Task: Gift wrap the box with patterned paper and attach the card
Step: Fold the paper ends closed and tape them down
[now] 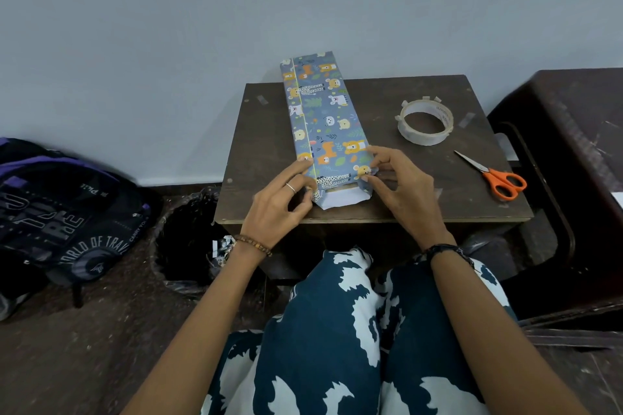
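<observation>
- Table: small, dark, scuffed wood, set against a pale wall; it lies under both hands and runs on beyond the fingertips and out to the right of them.
- Backpack: black and purple with white lettering, on the floor well to the left of the left fingers.
- Bin: lined with a black bag, on the floor just left of the table, below and left of the left wrist.
- Box: long and narrow, wrapped in blue paper printed with cartoon animals. It lies lengthwise on the table, running away from the fingertips toward the wall, its far end past the table's back edge. A seam runs down the top near the left side. The near end sits between the two hands, still open, the white underside of the paper showing there.
- Left hand: a ring on one finger, a beaded band at the wrist. The fingers are curled, pressing the paper in against the box's near left corner.
- Right hand: dark band at the wrist. Thumb and fingertips pinch the paper fold at the near right corner.
- Tape: a pale roll lying flat, beyond and right of the right fingers, apart from them.
- Scissors: orange handles, lying flat, right of the right hand.
</observation>
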### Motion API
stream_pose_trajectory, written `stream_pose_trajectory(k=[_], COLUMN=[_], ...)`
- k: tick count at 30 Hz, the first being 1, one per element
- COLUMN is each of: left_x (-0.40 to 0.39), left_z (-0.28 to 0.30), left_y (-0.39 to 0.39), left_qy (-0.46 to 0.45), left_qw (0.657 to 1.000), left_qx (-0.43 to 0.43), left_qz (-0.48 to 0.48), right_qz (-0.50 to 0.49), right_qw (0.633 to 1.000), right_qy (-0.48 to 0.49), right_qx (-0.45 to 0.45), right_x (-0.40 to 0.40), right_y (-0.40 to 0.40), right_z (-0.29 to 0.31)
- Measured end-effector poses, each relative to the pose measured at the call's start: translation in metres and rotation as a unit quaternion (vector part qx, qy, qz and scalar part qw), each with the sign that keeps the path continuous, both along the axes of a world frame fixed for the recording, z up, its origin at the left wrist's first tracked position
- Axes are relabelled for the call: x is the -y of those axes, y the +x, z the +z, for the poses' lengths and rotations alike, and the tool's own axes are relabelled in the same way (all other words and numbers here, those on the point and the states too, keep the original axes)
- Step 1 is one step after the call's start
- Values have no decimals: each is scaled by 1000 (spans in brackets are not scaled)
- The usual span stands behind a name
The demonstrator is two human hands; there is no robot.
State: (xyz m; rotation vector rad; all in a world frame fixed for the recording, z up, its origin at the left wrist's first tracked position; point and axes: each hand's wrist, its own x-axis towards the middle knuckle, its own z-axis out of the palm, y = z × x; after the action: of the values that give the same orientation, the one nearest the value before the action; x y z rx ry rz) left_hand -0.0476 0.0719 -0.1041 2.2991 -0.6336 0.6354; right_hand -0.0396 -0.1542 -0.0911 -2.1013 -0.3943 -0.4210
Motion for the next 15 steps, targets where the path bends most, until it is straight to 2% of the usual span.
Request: stream_pose_trajectory(k=[10,15], left_x=[-8,-15], left_z=[0,2], left_y=[5,10], left_qy=[69,110], left_qw=[997,993], left_qx=[26,21], left_qz=[-30,-46], right_qz=[-23,15], right_qw=[990,992], right_qy=[-103,-105], right_qx=[95,71], right_x=[-2,8], right_y=[1,2], right_z=[-7,-7])
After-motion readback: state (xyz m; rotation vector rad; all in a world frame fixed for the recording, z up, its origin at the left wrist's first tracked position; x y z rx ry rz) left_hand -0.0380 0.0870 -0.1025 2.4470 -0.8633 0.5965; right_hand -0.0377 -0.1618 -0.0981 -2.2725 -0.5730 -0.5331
